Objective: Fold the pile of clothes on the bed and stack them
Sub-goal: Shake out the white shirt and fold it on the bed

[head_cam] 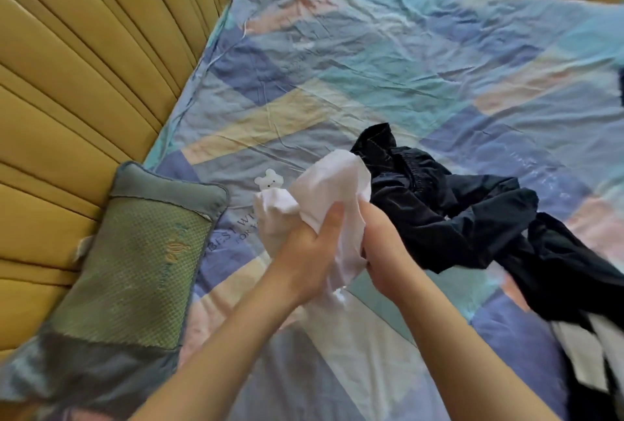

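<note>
A crumpled white garment [332, 184] is bunched up above the bed [422, 59], held between both hands. My left hand [309, 251] grips its lower left part, fingers curled round the cloth. My right hand [385, 248] grips the cloth from the right side. A pile of dark, near-black clothes [472, 204] lies loose on the patterned sheet just right of my hands and trails toward the lower right corner. A black-and-white piece [587, 349] shows at the right edge.
A green pillow [131, 272] leans against the padded yellow headboard [74, 89] at the left. The patchwork sheet in blue, teal and peach stretches flat across the far half of the bed.
</note>
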